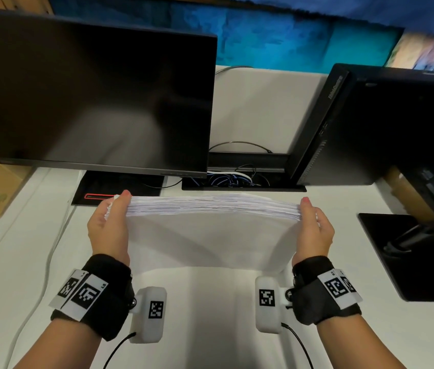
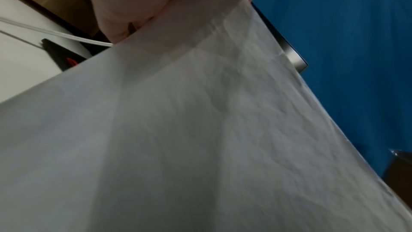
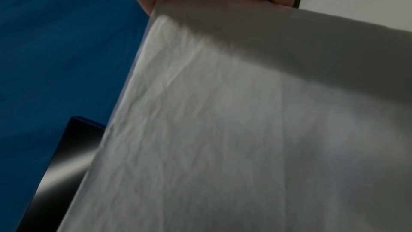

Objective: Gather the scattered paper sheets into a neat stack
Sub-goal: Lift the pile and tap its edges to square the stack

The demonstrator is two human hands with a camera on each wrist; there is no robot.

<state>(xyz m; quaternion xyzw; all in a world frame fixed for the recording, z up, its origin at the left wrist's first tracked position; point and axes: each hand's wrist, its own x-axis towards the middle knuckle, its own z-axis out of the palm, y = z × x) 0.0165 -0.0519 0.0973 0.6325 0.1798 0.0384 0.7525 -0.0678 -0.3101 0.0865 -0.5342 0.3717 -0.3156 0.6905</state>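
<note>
gripping paper stack (image 1: pixel 210 235) upright, left hand (image 1: pixel 109 230), right hand (image 1: pixel 314 230)

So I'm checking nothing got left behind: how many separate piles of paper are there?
1. The paper stack stands on edge on the white desk, held between the left hand and right hand. Sheets behind it could be hidden.

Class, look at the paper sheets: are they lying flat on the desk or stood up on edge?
On edge. The paper stack stands upright between left hand and right hand, its top edges facing up.
</note>
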